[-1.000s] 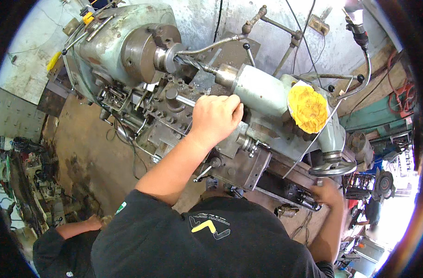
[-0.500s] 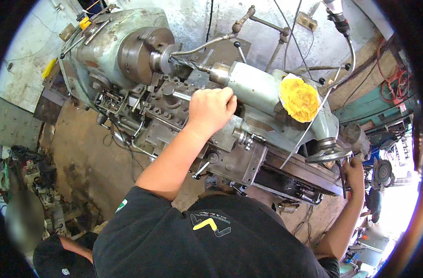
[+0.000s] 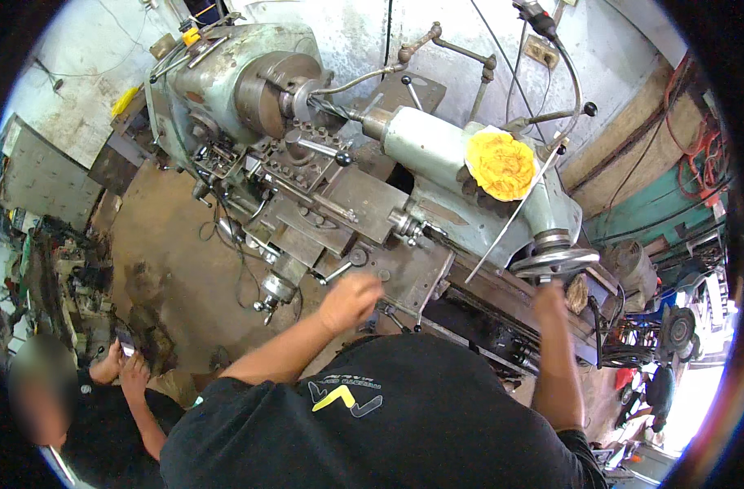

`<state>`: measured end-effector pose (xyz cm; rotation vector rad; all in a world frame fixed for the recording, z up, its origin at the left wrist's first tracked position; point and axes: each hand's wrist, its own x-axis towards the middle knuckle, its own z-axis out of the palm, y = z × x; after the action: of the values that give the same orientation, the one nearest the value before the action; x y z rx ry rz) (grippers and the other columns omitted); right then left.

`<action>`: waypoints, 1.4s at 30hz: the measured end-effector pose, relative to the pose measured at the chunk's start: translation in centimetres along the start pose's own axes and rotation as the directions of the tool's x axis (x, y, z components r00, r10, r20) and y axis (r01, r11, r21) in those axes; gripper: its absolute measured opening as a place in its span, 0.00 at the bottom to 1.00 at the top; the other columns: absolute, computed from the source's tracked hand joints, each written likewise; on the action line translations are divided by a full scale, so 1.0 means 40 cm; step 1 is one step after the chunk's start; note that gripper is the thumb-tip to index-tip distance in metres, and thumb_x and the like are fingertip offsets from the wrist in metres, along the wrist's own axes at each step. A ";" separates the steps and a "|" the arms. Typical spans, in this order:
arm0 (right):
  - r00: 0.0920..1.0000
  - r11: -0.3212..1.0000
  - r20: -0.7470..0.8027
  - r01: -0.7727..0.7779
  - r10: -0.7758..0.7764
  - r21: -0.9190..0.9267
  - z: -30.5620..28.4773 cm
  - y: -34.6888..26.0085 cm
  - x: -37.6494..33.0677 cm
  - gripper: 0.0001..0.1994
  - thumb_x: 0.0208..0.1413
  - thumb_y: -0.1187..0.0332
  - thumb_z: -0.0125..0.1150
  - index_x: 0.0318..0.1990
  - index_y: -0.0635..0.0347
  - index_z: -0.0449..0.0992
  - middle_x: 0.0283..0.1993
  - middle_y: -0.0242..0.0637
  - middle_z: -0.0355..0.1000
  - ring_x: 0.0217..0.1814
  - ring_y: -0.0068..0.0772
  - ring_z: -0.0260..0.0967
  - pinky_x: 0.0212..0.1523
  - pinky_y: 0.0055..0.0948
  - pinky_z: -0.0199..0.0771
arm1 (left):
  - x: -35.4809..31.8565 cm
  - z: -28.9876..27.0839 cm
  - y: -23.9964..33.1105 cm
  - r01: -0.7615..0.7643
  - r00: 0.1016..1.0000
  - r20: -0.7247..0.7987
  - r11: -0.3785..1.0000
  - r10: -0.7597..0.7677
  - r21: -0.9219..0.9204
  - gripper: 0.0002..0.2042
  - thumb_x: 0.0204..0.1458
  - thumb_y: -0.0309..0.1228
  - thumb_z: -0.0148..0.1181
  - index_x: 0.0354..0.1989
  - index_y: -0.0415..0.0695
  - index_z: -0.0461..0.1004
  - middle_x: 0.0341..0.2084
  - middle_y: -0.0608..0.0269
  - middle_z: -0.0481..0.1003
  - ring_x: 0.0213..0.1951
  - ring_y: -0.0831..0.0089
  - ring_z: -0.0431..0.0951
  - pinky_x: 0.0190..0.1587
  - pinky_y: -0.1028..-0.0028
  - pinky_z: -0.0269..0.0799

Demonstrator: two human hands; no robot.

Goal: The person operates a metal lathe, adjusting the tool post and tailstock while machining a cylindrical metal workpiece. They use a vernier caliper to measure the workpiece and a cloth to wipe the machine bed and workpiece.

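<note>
A grey-green lathe fills the middle. My right hand (image 3: 549, 300), blurred, is closed at the near rim of the tailstock handwheel (image 3: 563, 260), apparently on its handle. Over the near side of the carriage (image 3: 400, 273), my left hand (image 3: 351, 301) is curled beside a short lever (image 3: 339, 269); whatever lies within its fingers is hidden. A large twist drill (image 3: 329, 108) extends from the tailstock (image 3: 425, 138) toward the round workpiece (image 3: 304, 96) in the chuck (image 3: 270, 91). The tool post (image 3: 300, 145) has a black-knobbed lever (image 3: 323, 150).
A yellow bowl-like item (image 3: 501, 165) sits on the tailstock, with a thin pale rod (image 3: 510, 220) slanting beside it. A jointed pipe (image 3: 433, 34) rises behind the drill. At lower left, another person's hands (image 3: 127, 368) hold a phone (image 3: 127, 349). Red cables (image 3: 702, 151) hang at right.
My left hand has left the tool post lever and come down toward the near carriage edge. My right hand has moved left to the handwheel rim. The view has shifted.
</note>
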<state>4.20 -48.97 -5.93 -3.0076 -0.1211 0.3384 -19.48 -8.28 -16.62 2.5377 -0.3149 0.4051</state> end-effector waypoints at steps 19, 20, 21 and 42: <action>0.985 0.874 -0.001 0.154 -0.173 0.462 -0.094 0.127 0.078 0.18 0.52 0.61 0.62 0.40 0.71 0.75 0.23 0.43 0.73 0.23 0.43 0.71 0.28 0.42 0.71 | -0.564 0.423 0.118 0.915 0.168 0.361 0.008 -0.917 -0.404 0.21 0.57 0.46 0.57 0.52 0.44 0.76 0.43 0.44 0.80 0.43 0.48 0.80 0.48 0.59 0.75; 0.987 0.925 0.022 0.141 -0.159 0.354 -0.036 0.142 0.098 0.19 0.51 0.60 0.62 0.41 0.71 0.75 0.25 0.46 0.75 0.25 0.45 0.73 0.30 0.43 0.73 | -0.544 0.443 0.141 0.957 0.231 0.398 0.133 -0.888 -0.258 0.22 0.56 0.47 0.58 0.52 0.44 0.76 0.42 0.44 0.80 0.43 0.49 0.80 0.49 0.60 0.75; 0.982 0.957 0.073 0.150 -0.172 0.248 0.012 0.132 0.102 0.20 0.50 0.60 0.62 0.42 0.71 0.75 0.28 0.49 0.76 0.29 0.48 0.75 0.34 0.44 0.74 | -0.531 0.455 0.155 0.958 0.285 0.434 0.267 -0.855 -0.103 0.22 0.55 0.48 0.59 0.51 0.45 0.77 0.41 0.44 0.80 0.43 0.49 0.80 0.49 0.60 0.75; 0.922 0.886 0.264 0.147 -0.284 0.439 -0.156 0.137 0.065 0.23 0.58 0.55 0.59 0.50 0.68 0.76 0.35 0.48 0.79 0.39 0.43 0.77 0.41 0.41 0.76 | -0.469 0.431 0.006 0.941 0.262 0.637 0.338 -0.725 -0.003 0.21 0.55 0.44 0.58 0.52 0.44 0.76 0.44 0.51 0.81 0.39 0.56 0.81 0.45 0.60 0.76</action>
<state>8.50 -54.79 -1.12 -2.4672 -0.3656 0.7280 -33.17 -15.36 -36.91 1.9275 0.7815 -0.7816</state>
